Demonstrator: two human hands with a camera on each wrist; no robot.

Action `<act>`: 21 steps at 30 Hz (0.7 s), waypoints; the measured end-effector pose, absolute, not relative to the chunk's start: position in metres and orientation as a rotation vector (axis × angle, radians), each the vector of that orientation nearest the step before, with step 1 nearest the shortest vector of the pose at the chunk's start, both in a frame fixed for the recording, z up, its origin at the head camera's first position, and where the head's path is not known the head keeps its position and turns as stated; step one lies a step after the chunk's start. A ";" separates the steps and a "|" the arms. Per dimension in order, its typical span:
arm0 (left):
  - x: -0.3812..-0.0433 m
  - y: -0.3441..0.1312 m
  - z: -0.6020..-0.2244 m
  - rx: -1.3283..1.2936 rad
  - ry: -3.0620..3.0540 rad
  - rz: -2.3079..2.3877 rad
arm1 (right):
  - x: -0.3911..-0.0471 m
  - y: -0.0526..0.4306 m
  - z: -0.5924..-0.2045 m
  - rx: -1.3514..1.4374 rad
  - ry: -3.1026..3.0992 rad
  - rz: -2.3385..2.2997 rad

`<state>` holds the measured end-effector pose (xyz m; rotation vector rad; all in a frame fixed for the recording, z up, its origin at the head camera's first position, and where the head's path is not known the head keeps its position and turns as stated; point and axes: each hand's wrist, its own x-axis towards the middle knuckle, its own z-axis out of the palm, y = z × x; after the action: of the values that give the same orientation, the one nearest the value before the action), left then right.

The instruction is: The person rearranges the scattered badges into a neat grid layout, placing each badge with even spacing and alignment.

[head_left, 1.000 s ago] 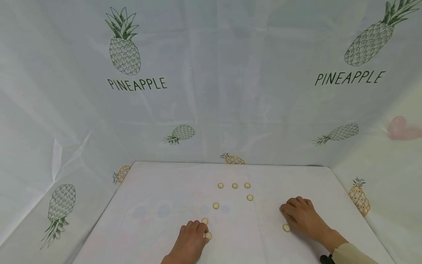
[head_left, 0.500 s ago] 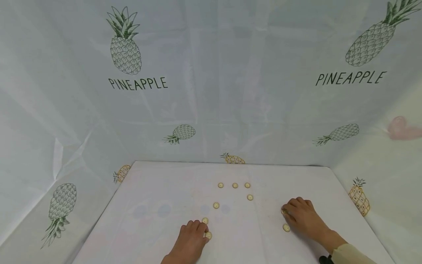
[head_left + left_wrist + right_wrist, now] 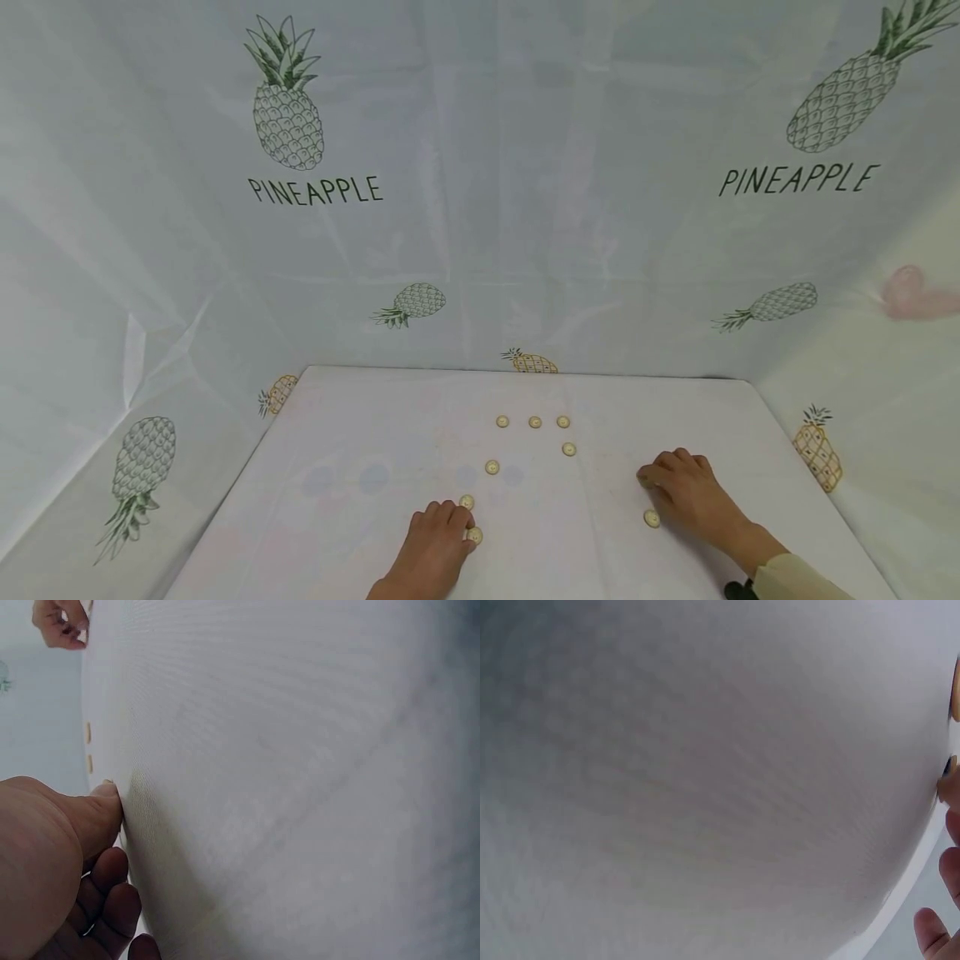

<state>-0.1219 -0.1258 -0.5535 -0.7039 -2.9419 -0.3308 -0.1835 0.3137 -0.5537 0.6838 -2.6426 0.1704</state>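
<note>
Thumb and index finger of my left hand point(image 3: 431, 543) pinch a round pale yellow button point(image 3: 474, 536) low on the white table; a second button point(image 3: 467, 502) lies just beyond those fingertips. On the right side, my right hand point(image 3: 690, 492) is low over the tabletop with its fingers bent. Its fingertips hold another button point(image 3: 952, 765), seen edge-on in the right wrist view and covered by the fingers in the head view. Below this hand's thumb side lies one more button point(image 3: 652, 518). The left wrist view shows the left thumb point(image 3: 101, 814) down at the table surface.
Several more buttons form a bent line farther back: three in a far row, including the middle one point(image 3: 535, 422), then one at right point(image 3: 569, 449) and one at left point(image 3: 492, 467). The white tabletop point(image 3: 360, 533) meets a pineapple-print curtain point(image 3: 517, 208) behind.
The right fingertips shift slightly over their button, which showed between them half a second ago and is now covered in the head view. My left hand stays in place.
</note>
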 end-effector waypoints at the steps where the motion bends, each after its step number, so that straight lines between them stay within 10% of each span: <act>1: -0.122 -0.126 -0.553 -0.703 -2.941 -0.332 | -0.183 0.313 -0.554 0.699 -2.642 0.196; 21: -0.122 -0.126 -0.551 -0.712 -2.977 -0.333 | -0.185 0.311 -0.552 0.691 -2.667 0.134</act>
<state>-0.1221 -0.1264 -0.5513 -0.7122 -2.9772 -0.3333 -0.1847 0.3110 -0.5518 0.6911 -2.6668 0.1338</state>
